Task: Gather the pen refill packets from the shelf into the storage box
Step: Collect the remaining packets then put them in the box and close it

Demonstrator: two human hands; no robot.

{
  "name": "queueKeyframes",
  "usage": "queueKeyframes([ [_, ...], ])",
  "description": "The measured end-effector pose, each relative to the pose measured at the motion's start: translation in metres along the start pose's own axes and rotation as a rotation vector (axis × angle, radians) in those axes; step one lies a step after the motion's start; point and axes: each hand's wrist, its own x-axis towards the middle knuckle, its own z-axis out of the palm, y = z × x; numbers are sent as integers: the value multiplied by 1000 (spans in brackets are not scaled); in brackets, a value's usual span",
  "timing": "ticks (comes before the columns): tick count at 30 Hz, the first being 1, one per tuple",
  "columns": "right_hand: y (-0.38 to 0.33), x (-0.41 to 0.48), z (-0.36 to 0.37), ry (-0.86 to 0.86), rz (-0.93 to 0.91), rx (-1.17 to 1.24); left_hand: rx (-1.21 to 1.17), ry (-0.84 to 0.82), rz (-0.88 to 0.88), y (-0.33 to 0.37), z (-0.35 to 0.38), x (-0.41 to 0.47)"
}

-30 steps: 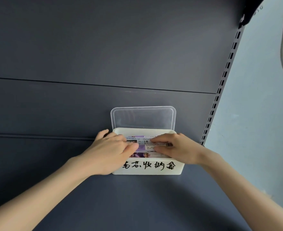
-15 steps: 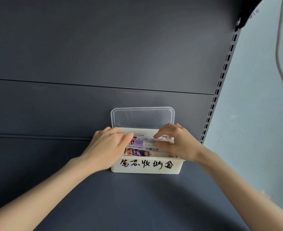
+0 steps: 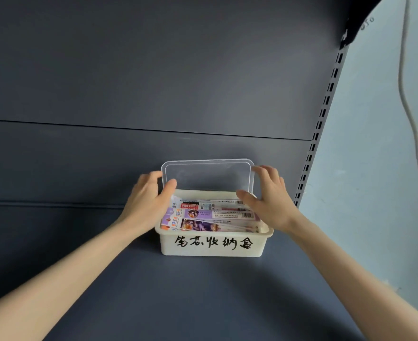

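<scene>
Left hand: the left hand [image 3: 146,200] gripped the left edge of the clear lid [image 3: 208,175], with the thumb on the lid's front face and the fingers curled behind it.
Right hand: the right hand [image 3: 272,200] was spread, its fingers only slightly bent, at the lid's right edge; the thumb reached over the box's back right corner. I could not tell whether it had closed on the lid.
Lid: it stood upright on its long edge behind the box, against the dark back panel [image 3: 153,82], between the two hands.
In the way: the left thumb and palm covered the left ends of the packets, and the right thumb covered part of their right ends.
Around: a slotted upright [image 3: 323,109] rose just right of the box, with a pale wall [image 3: 375,168] and a hanging cable [image 3: 410,107] beyond it.
Storage box: the storage box [image 3: 213,252] was cream plastic and uncovered, with black handwritten characters [image 3: 214,243] on its front wall. It sat near the back right corner of the dark shelf [image 3: 178,291].
Packets: the pen refill packets [image 3: 215,215] lay lengthwise inside the box, stacked and overlapping. They were long and narrow, printed in purple, white and red, with barcodes toward their right ends.
</scene>
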Motion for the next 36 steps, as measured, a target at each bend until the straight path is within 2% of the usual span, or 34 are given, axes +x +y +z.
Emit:
queueKeyframes([
  [4,7,2,5,-84,112,228,-273,-166,-185,-1,4,2],
  [7,1,0,3,-69,111,339,-459,-158,-165,0,2,1],
  [9,-6,-3,-4,35,142,398,-484,-108,-110,-2,-1,2],
  [11,-7,-7,-11,158,178,461,-472,-57,-58,-1,-6,-1],
  [13,-6,-13,-14,207,207,498,-446,-46,-26,3,-12,-7],
  [16,-3,-25,-13,187,242,410,-315,-40,-15,6,-16,-24],
  [20,2,-34,-5,156,211,173,-57,10,53,6,-16,-40],
  [23,2,-30,-2,71,200,85,66,68,106,7,-16,-34],
  [25,-1,-27,-2,-40,187,81,95,28,97,10,-13,-24],
  [28,0,-22,2,-226,167,80,112,-212,34,11,-1,-14],
  [30,2,-19,4,-262,167,85,129,-300,4,9,6,-12],
  [36,4,1,10,-180,204,69,45,-233,-34,6,13,1],
])
